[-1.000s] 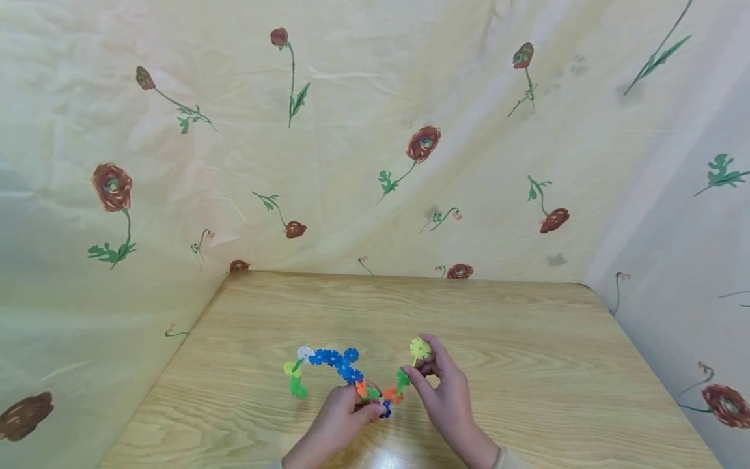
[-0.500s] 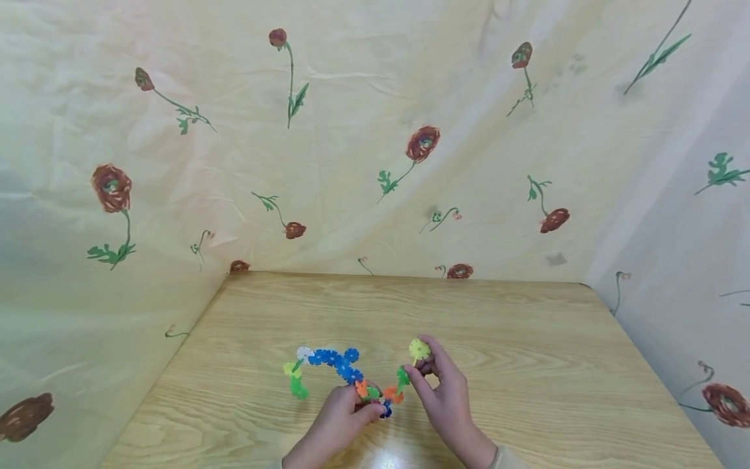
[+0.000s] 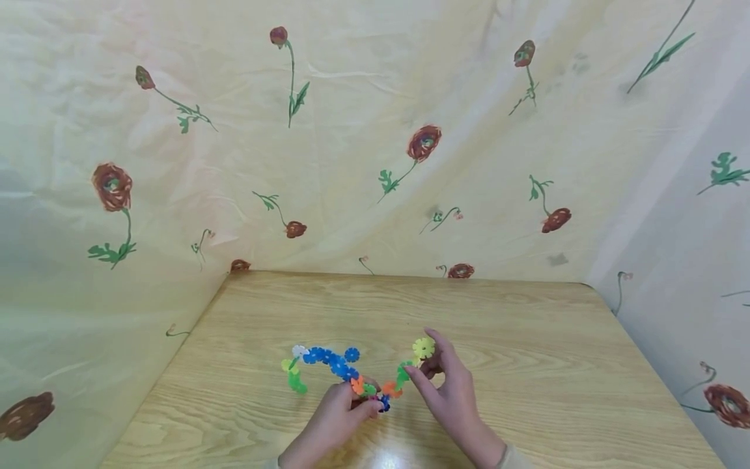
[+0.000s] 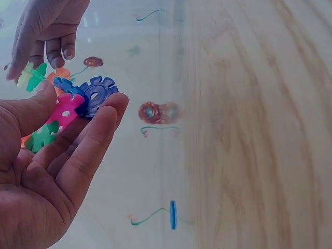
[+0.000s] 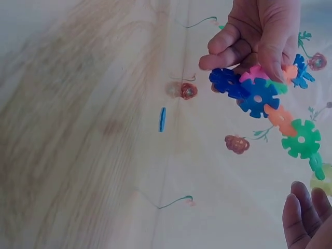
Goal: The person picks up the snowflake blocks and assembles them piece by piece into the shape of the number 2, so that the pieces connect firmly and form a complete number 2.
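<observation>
A chain of interlocking plastic snowflake discs is held over the table between both hands. Its blue discs [image 3: 328, 357] stretch up and left, ending in a white disc [image 3: 300, 352] and green discs [image 3: 295, 382]. My left hand [image 3: 336, 417] pinches the chain's middle; in the left wrist view the thumb presses by a pink disc [image 4: 66, 113], beside a dark blue disc [image 4: 98, 97]. My right hand [image 3: 450, 384] holds the other end, its thumb at a green disc [image 3: 403, 371] and its index finger at a yellow disc [image 3: 424, 348]. Orange discs [image 5: 280, 120] lie between.
A wood-grain table [image 3: 527, 365] lies under the hands. Behind and at the sides hangs a pale cloth [image 3: 351, 156] printed with red flowers. The wrist views show a small blue upright strip [image 4: 173, 215] whose nature I cannot tell.
My right hand has shifted slightly right, and the yellow disc with it. The chain's blue part has moved slightly left. Both hands keep their hold.
</observation>
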Available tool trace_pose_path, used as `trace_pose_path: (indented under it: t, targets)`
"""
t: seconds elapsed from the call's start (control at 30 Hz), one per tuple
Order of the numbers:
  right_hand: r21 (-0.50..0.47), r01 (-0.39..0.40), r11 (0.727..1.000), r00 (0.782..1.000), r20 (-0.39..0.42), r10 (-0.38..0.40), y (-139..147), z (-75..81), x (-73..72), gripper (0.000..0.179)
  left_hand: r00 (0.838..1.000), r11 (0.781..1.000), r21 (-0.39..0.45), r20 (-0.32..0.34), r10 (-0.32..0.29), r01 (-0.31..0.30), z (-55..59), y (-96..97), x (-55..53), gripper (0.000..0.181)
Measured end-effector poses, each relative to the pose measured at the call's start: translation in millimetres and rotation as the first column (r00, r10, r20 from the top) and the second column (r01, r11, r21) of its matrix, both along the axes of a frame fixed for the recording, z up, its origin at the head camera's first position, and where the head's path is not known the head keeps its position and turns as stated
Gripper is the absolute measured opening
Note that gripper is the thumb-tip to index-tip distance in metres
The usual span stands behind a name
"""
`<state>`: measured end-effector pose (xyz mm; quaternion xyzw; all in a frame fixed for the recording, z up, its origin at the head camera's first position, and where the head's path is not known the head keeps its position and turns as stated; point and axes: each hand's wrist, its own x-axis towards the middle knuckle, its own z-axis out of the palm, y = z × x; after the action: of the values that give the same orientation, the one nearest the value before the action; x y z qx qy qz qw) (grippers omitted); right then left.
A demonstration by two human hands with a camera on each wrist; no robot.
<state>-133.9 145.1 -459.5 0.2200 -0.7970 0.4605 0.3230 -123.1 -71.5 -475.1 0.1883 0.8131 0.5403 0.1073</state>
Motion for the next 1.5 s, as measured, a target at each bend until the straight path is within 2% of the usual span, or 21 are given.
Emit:
trace_pose_path:
  t: [0.13, 0.2, 0.37, 0.43, 0.53, 0.63, 0.73, 0.87, 0.97, 1.07, 1.1, 1.13, 1.2, 1.27, 1.3, 1.33, 1.4, 1.5]
  targets:
    - [-0.008, -0.020, 1.000, 0.999, -0.035, 0.019, 3, 1.1, -2.6, 0.071, 0.999, 1.000, 0.000, 0.042, 0.020, -0.020, 0.7, -1.2, 0.1, 0.008]
    - [-0.005, -0.033, 0.999, 0.998, -0.058, 0.032, 4, 0.8, -4.0, 0.063, 0.998, 1.000, 0.001, 0.059, 0.028, -0.028, 2.0, -1.6, 0.4, 0.007]
    - [-0.010, -0.060, 0.998, 0.995, -0.075, 0.059, 9, 1.5, -6.2, 0.037, 0.997, 0.999, 0.005, 0.068, 0.040, -0.040, 4.9, -3.1, 1.6, 0.008]
    - [-0.024, -0.059, 0.998, 0.996, -0.067, 0.057, 10, 2.3, -7.8, 0.033, 0.998, 0.999, 0.008, 0.059, 0.038, -0.038, 6.2, -3.9, 2.2, 0.009]
    - [-0.067, -0.042, 0.997, 0.999, -0.006, 0.042, 12, 4.5, -11.2, 0.034, 0.999, 0.999, 0.009, 0.042, 0.030, -0.031, 8.2, -4.9, 2.9, 0.010]
    - [-0.155, -0.021, 0.988, 0.993, 0.112, 0.039, 14, 4.9, -16.6, 0.037, 0.999, 1.000, 0.004, 0.040, 0.028, -0.028, 8.9, -5.8, 3.0, 0.011]
    - [-0.229, 0.021, 0.973, 0.964, 0.263, 0.041, 16, -0.2, -24.4, 0.035, 0.999, 1.000, -0.001, 0.044, 0.031, -0.031, 9.1, -6.9, 3.2, 0.011]
    - [-0.233, 0.041, 0.972, 0.896, 0.440, 0.068, 15, -12.3, -38.4, 0.031, 0.998, 0.999, -0.003, 0.047, 0.041, -0.041, 9.3, -8.3, 3.8, 0.011]
    - [-0.156, 0.012, 0.988, 0.843, 0.534, 0.074, 9, -20.2, -48.0, 0.024, 0.998, 0.999, -0.005, 0.046, 0.044, -0.044, 9.6, -8.8, 3.9, 0.010]
    - [-0.007, -0.061, 0.998, 0.825, 0.562, 0.054, -2, -25.0, -53.9, 0.015, 0.997, 0.999, -0.011, 0.064, 0.047, -0.046, 10.0, -8.5, 3.6, 0.008]
    - [0.035, -0.098, 0.995, 0.829, 0.556, 0.062, -5, -27.3, -55.4, 0.013, 0.997, 0.999, -0.010, 0.069, 0.045, -0.045, 10.1, -8.6, 3.5, 0.008]
    - [0.068, -0.144, 0.987, 0.833, 0.547, 0.084, -9, -29.0, -56.9, 0.011, 0.996, 0.999, -0.009, 0.074, 0.044, -0.044, 10.5, -8.9, 3.5, 0.008]
    - [0.111, -0.236, 0.965, 0.823, 0.551, 0.137, -15, -31.5, -59.8, 0.011, 0.994, 0.999, -0.008, 0.096, 0.047, -0.046, 11.5, -9.7, 4.0, 0.010]
    - [0.122, -0.324, 0.938, 0.797, 0.570, 0.201, -20, -33.9, -62.7, 0.013, 0.994, 0.999, -0.005, 0.103, 0.043, -0.043, 11.9, -10.9, 4.5, 0.013]
    - [0.130, -0.364, 0.922, 0.784, 0.578, 0.228, -23, -34.1, -64.1, 0.015, 0.996, 0.999, -0.004, 0.085, 0.036, -0.036, 11.4, -11.6, 4.6, 0.013]
    - [0.136, -0.396, 0.908, 0.762, 0.601, 0.242, -25, -32.9, -65.1, 0.017, 0.996, 0.999, -0.006, 0.080, 0.034, -0.033, 11.4, -12.2, 4.9, 0.013]
    - [0.150, -0.444, 0.883, 0.727, 0.637, 0.257, -29, -30.6, -67.0, 0.022, 0.998, 1.000, -0.010, 0.064, 0.029, -0.028, 11.3, -13.1, 5.4, 0.014]
    - [0.182, -0.491, 0.852, 0.691, 0.677, 0.254, -36, -26.2, -70.1, 0.029, 0.998, 1.000, -0.014, 0.064, 0.028, -0.028, 11.9, -14.2, 6.0, 0.014]
